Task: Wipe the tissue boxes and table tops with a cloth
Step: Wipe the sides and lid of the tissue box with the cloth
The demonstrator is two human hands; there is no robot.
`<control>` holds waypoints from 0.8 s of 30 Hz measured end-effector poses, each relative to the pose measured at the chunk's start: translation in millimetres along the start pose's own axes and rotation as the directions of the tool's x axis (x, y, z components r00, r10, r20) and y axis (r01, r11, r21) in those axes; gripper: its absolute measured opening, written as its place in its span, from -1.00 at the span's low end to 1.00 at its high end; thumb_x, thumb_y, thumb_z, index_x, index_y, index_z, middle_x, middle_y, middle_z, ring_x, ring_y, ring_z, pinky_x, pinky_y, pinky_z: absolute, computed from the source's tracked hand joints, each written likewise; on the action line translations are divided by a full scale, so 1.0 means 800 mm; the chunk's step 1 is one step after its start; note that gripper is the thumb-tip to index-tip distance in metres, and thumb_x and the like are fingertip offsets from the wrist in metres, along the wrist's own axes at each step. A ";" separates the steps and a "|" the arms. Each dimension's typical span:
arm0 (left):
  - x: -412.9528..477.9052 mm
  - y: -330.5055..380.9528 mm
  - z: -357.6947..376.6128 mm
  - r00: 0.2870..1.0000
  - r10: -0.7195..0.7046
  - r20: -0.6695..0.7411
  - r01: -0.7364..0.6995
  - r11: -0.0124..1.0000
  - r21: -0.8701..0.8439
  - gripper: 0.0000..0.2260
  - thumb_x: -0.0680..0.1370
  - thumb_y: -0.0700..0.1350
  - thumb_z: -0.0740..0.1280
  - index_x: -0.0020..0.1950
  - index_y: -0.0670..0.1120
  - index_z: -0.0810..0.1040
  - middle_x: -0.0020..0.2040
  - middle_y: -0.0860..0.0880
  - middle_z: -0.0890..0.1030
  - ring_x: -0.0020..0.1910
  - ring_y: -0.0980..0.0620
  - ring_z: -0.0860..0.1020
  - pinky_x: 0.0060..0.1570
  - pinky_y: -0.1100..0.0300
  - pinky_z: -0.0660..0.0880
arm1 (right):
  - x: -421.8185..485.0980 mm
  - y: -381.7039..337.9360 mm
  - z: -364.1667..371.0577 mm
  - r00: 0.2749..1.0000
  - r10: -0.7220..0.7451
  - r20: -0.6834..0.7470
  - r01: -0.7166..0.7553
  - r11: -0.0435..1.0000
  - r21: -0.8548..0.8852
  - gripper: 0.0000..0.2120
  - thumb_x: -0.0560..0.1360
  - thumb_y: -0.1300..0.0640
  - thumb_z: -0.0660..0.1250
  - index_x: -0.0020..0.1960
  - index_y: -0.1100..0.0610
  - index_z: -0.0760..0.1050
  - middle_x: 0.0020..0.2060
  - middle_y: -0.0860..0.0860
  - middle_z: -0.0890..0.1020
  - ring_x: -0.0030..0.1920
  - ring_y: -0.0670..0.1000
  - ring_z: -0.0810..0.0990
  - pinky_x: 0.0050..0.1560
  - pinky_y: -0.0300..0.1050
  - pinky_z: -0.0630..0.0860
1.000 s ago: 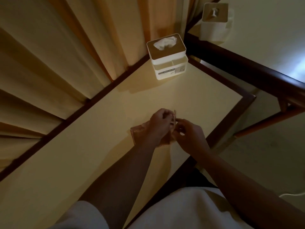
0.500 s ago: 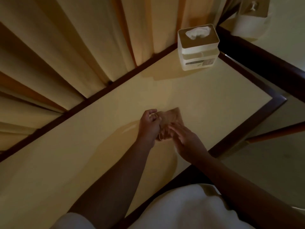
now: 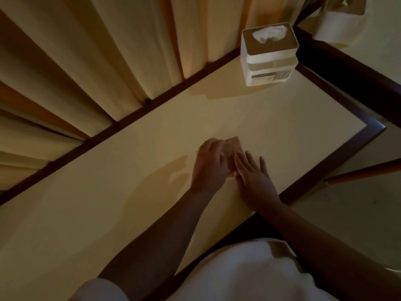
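Person, head view, dim warm light.
Shirt (image 3: 249,276): white, plain, loose, no print visible on the part that shows.
Left sleeve (image 3: 102,290): white, short, with a rounded hem.
Left forearm (image 3: 162,235): bare from the hem to the wrist.
Right forearm (image 3: 325,246): bare along its whole visible length.
Left hand (image 3: 208,166), right hand (image 3: 253,177): bare.
Fabric weave too dark to resolve.

table top (image 3: 130,192) | tissue box (image 3: 269,61) at far corner | cloth (image 3: 233,145) flat near front edge
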State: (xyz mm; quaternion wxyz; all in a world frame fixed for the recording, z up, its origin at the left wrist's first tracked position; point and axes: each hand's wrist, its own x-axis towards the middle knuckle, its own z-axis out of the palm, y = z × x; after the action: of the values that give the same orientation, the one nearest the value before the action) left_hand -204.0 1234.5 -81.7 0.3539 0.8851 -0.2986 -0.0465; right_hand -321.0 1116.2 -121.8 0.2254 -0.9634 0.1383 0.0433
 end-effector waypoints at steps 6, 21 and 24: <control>0.004 0.006 0.033 0.980 0.003 0.199 -0.005 1.000 0.009 -0.59 0.71 -0.12 0.11 0.53 -0.18 0.45 0.58 -0.16 0.38 0.61 -0.10 0.27 0.57 -0.03 0.22 | 0.006 0.028 -0.010 0.993 0.119 -0.022 -0.119 0.992 -0.028 -0.29 0.63 -0.13 -0.31 0.69 0.19 -0.02 0.68 0.13 0.02 0.68 0.12 -0.18 0.65 0.20 -0.24; 0.069 0.048 0.155 0.929 0.077 0.363 -0.259 0.834 0.487 -0.40 0.72 0.10 -0.09 0.68 -0.20 0.19 0.68 -0.17 0.18 0.69 -0.16 0.05 0.62 -0.26 -0.02 | 0.031 0.198 -0.092 0.887 0.428 -0.173 -0.435 0.900 -0.007 -0.32 0.68 -0.16 -0.23 0.70 0.16 -0.08 0.69 0.13 -0.02 0.68 0.12 -0.20 0.63 0.30 -0.27; 0.106 0.073 0.182 0.915 0.133 0.382 -0.319 0.817 0.480 -0.40 0.72 0.11 -0.04 0.68 -0.21 0.17 0.68 -0.18 0.19 0.69 -0.17 0.08 0.61 -0.29 0.03 | 0.037 0.247 -0.107 0.854 0.480 -0.202 -0.496 0.868 -0.031 -0.36 0.70 -0.12 -0.17 0.70 0.14 -0.06 0.69 0.15 -0.04 0.68 0.16 -0.21 0.62 0.34 -0.27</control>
State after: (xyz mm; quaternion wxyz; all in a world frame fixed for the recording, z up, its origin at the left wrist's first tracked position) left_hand -206.9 1066.2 -141.1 0.0419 0.8850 -0.4590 -0.0667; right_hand -347.4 900.7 -132.6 0.1531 -0.9050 0.3968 0.0138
